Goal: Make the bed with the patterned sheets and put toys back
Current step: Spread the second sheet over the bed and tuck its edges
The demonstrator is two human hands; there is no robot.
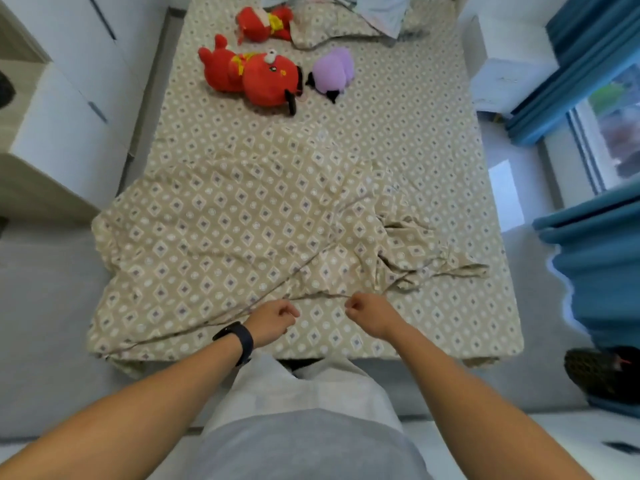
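Observation:
A beige patterned quilt (221,244) lies crumpled over the foot of the bed, hanging off its left side. The fitted patterned sheet (398,133) covers the mattress. My left hand (273,320) and my right hand (369,315) both pinch the quilt's near edge, a short way apart, at the foot of the bed. Near the head lie a large red plush toy (256,74), a smaller red plush toy (265,24) and a purple plush toy (332,72). A patterned pillow (332,27) lies at the head, partly under a pale blue cloth (381,8).
White cabinets (69,98) stand along the bed's left side. A white nightstand (509,74) and blue curtains (588,71) are on the right by the window. A dark shoe (602,372) lies on the floor at the right.

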